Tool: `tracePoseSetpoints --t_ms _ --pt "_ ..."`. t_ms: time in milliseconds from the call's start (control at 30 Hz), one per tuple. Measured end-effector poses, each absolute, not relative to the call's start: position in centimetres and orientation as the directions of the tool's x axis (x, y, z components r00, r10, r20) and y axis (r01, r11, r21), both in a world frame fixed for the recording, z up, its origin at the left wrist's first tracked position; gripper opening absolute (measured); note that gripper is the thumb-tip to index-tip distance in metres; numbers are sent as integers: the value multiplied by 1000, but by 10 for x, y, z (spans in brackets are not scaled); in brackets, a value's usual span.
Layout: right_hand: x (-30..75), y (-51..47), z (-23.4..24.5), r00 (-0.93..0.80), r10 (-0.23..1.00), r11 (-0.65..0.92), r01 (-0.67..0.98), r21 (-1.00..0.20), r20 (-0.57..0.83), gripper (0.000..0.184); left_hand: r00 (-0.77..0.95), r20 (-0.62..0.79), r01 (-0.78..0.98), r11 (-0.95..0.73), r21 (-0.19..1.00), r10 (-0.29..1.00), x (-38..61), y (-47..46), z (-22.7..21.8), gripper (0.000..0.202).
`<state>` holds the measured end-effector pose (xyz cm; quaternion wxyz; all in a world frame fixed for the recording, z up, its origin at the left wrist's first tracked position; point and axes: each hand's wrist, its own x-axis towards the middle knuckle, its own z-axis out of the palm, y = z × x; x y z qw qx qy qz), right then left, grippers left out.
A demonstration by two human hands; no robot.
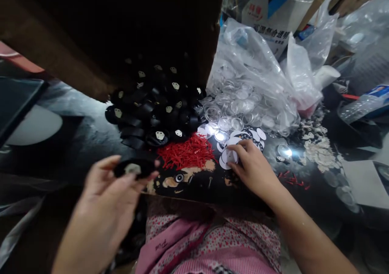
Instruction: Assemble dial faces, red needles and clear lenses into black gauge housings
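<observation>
Your left grip (111, 191) is clasping a black case (138, 163), likely light and stiff, by its rim near the surface (219, 189) edge. Your right grip (251, 160), fingertips apart, is touching white discs (223, 160), hold unclear; probably flimsy, edges suiting best.

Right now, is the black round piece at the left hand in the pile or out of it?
Out: the left hand holds the black round piece between thumb and fingers, apart from the black pile.
</observation>
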<state>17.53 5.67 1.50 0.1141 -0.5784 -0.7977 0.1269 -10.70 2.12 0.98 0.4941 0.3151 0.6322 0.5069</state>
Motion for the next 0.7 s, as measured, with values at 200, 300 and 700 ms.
tracePoseSetpoints --t_ms 200,300,700 --pt "182 63 9 -99 995 97 766 -636 34 19 10 -610 -678 453 578 792 -47 2 8 28" --pt "190 64 8 4 1000 -4 659 -752 -2 16 86 -634 -714 491 499 768 -38 2 1 28" --pt "146 33 19 -265 960 236 588 -774 92 33 130 -544 -865 363 347 829 4 15 4 34"
